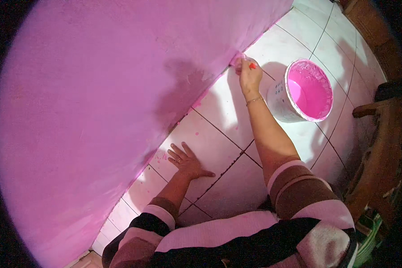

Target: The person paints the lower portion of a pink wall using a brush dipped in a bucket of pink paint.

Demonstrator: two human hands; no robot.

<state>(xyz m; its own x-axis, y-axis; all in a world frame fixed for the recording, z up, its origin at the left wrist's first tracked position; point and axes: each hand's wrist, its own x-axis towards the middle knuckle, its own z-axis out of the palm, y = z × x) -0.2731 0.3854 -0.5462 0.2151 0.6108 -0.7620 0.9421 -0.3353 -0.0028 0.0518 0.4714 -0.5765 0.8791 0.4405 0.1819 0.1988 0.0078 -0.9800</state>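
My left hand (187,164) lies flat on the white floor tiles, fingers spread, close to the foot of the pink wall (98,98). Farther along that wall, my right hand (249,75) is closed around a paintbrush (253,66), whose orange-red handle end shows above the fist. The brush's pink-coated head meets the corner where wall and floor join; my fingers partly hide it. Just right of my right forearm stands a white bucket (279,100) with pink paint (301,91) inside and smears around its rim.
Pink drips (197,133) dot the tiles (219,147) along the wall's base. A brown wooden piece of furniture (375,147) stands at the right edge, with a green bundle (370,241) below it. Shadows of my arm fall across wall and floor.
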